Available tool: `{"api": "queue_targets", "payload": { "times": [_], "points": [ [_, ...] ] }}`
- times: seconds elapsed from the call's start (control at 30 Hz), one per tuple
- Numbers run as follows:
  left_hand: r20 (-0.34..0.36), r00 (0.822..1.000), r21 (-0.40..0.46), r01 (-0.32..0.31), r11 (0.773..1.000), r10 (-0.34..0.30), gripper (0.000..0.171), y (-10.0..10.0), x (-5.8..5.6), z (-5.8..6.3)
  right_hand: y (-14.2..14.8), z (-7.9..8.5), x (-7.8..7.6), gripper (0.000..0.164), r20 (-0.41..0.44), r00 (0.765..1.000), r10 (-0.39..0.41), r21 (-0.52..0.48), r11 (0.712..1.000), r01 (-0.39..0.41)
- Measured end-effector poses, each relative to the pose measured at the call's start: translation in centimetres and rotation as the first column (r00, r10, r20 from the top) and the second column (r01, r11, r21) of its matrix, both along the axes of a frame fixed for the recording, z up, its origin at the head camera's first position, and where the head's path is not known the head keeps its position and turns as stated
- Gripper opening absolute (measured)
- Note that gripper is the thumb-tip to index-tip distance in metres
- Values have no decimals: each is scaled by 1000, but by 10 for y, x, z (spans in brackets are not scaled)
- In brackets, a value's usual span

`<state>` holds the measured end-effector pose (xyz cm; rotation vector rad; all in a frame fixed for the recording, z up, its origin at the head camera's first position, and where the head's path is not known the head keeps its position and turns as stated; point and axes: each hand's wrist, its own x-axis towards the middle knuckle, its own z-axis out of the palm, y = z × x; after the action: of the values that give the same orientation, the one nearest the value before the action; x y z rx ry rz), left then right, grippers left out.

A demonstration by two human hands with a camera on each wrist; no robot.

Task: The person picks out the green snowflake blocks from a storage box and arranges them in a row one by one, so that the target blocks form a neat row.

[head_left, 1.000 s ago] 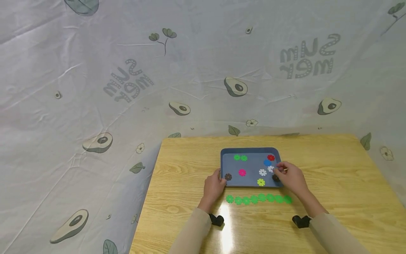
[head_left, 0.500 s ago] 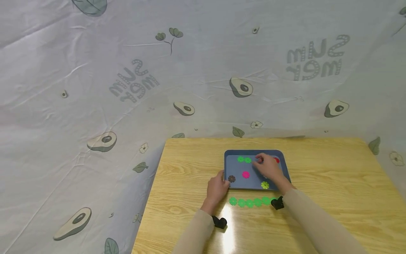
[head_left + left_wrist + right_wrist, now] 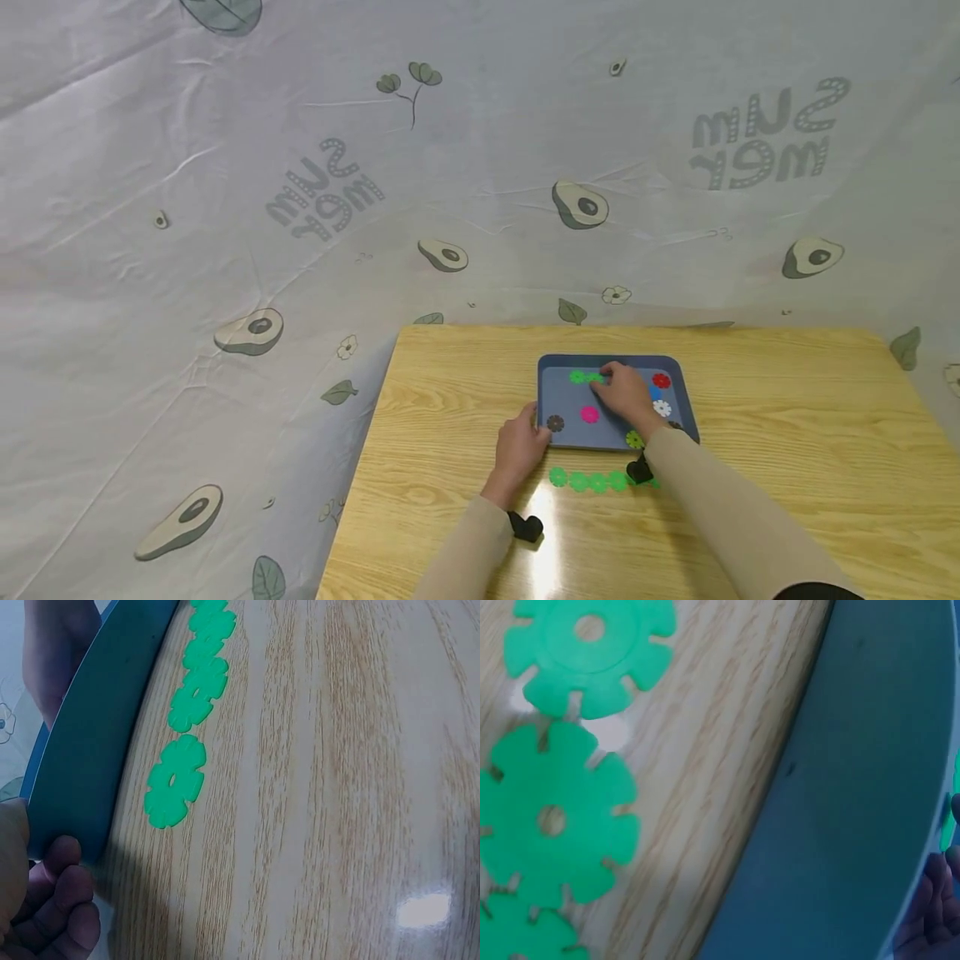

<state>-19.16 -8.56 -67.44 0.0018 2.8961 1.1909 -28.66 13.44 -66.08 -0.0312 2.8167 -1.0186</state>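
A shallow blue-grey tray (image 3: 562, 398) lies on the wooden table. My left hand (image 3: 519, 443) grips its near left corner, thumb on the rim and fingers curled at the wall. My right hand (image 3: 628, 393) reaches into the tray, its thumb and a fingertip pinching the edge of a green notched disc (image 3: 948, 826). Beside it in the tray is another green disc (image 3: 577, 377). Around the hand lie a pink disc (image 3: 589, 414), a brown disc (image 3: 555, 423), a red disc (image 3: 661, 381), a white disc (image 3: 662, 408) and a yellow disc (image 3: 633, 439). A blue disc is partly hidden.
In front of the tray, several green discs (image 3: 175, 781) lie in a row on the table (image 3: 787, 417); the right sleeve (image 3: 712, 500) hides the row's right end. A printed cloth (image 3: 510, 275) hangs behind the table.
My right hand has moved left across the tray, from the white disc on the right to the green discs at the back. The left hand keeps its grip on the corner.
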Motion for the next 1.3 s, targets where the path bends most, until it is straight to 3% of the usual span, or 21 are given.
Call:
{"api": "queue_targets", "payload": {
  "times": [0.27, 0.5, 0.8, 1.07, 1.3],
  "points": [
    [-12, 1000, -13, -2, 1000, 2, 56, -1, -1, 1, -3, -1, -9, 49, 77, 997, -17, 38, 999, 14],
    [-1, 1000, -11, -11, 1000, 11, 56, 1, 0, 0, 3, 2, -5, 36, 58, 998, 4, -63, 998, -1],
    [-29, 1000, -19, -4, 1000, 4, 57, 0, 1, 1, 13, 32, 10, 29, 2, 1000, 9, -186, 983, -8],
    [-44, 999, -37, -11, 999, 9, 55, 1, 2, 3, 42, 47, 40, 29, -82, 997, 14, -216, 976, -31],
    [-36, 999, -32, -1, 999, 0, 56, 1, 1, 2, 73, 55, 73, 32, -70, 996, -51, -266, 963, 30]
  ]
}}
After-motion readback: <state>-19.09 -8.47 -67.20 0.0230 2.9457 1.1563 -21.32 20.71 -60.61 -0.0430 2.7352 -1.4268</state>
